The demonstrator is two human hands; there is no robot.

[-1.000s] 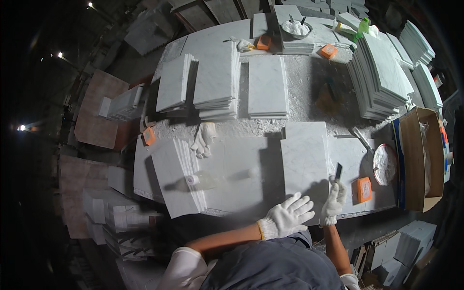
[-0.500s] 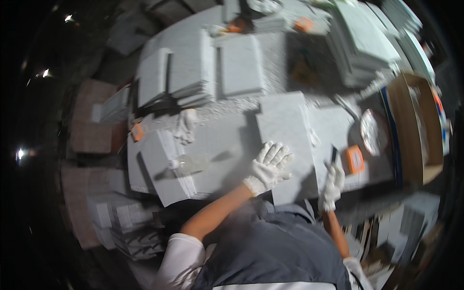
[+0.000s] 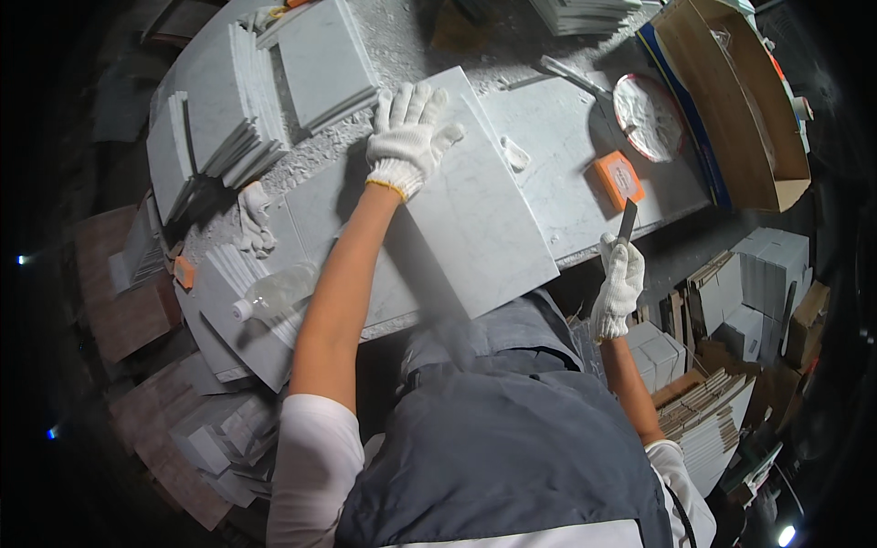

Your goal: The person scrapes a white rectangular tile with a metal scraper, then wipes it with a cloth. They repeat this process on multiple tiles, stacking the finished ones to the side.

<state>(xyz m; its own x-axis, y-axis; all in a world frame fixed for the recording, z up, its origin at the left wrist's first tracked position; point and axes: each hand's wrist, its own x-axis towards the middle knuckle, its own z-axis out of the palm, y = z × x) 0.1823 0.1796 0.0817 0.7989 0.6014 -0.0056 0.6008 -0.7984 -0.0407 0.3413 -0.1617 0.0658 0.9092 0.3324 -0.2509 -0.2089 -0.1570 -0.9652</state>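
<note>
A large pale grey marble-like tile (image 3: 484, 219) lies on the work table, on top of other tiles. Near its far left edge rests my left hand (image 3: 405, 142), gloved in white knit, palm down and fingers spread. My right hand (image 3: 618, 290), gloved the same way, is off the table's front edge with its fingers closed around a flat, dark scraper blade (image 3: 628, 222) that points up. Just beyond that blade sits an orange block (image 3: 618, 179) with a pale printed face. The part of the blade inside my fist is hidden.
A round dish of white paste (image 3: 649, 119) stands beside a long cardboard box (image 3: 731, 100) at the right. Stacked tiles (image 3: 224, 110), a loose glove (image 3: 256, 219) and a clear bottle (image 3: 279, 290) are at the left. Stacked boxes (image 3: 767, 274) stand below the table's right side.
The view has turned and shifted. My left hand has slid farther away along the tile toward its far left edge. My right hand still grips the blade.
</note>
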